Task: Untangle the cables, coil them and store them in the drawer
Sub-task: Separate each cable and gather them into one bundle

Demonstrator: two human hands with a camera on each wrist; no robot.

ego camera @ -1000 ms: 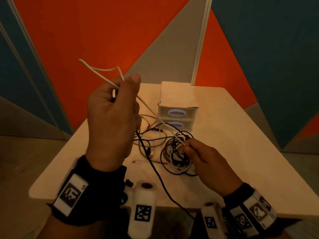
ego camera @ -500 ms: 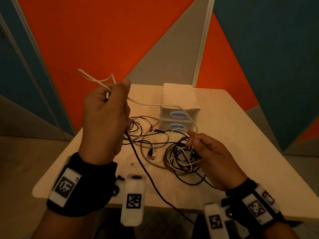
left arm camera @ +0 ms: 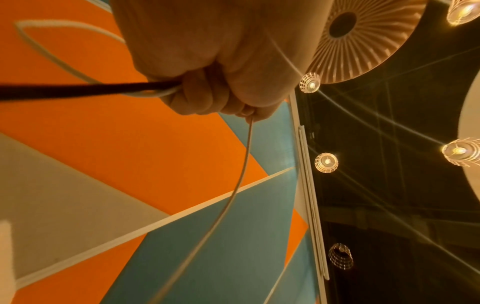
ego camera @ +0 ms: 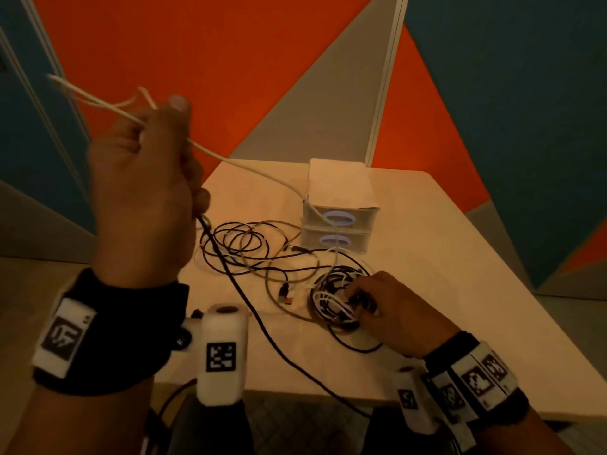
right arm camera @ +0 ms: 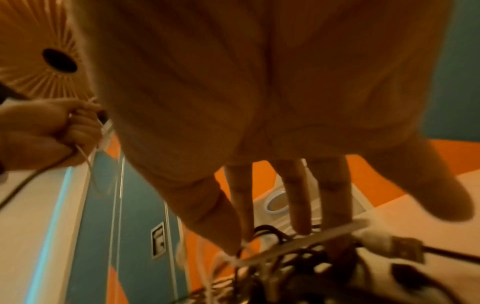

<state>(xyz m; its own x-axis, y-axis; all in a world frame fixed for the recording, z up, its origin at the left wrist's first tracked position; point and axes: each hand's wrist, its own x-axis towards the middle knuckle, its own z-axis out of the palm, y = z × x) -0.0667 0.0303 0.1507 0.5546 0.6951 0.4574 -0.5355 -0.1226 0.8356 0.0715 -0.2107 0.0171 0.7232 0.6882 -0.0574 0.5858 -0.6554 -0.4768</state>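
Orange, teal and grey wall panels stand behind a pale wooden bench (ego camera: 443, 257). At the left, raised well above it, the left hand (ego camera: 144, 198) is fisted round two cables: its fingers (left arm camera: 197, 96) grip a thin white cable (ego camera: 249, 165), which loops past the knuckles and slopes down toward the middle of the bench, and a black cable (ego camera: 262, 326), which hangs from the fist and trails off the near edge. Loose black and beige loops (ego camera: 249, 247) lie spread on the bench between the hands. Behind them sits a small translucent two-drawer box with blue oval handles (ego camera: 340, 221), both drawers apparently closed. Just in front of it, at the right, the right hand (ego camera: 391, 310) rests on a tight knot of black and white cables (ego camera: 331, 300); its fingers (right arm camera: 296, 197) are straight and spread, pressing the knot down, holding nothing.

The step in hand looks like freeing the white cable from the knot. To do it well, I would keep the pressing hand firm so the bundle stays put, and draw the white cable up slowly and steadily. If it catches, slacken and open the loop with a fingertip; a hard tug may tighten the knot or drag the box.
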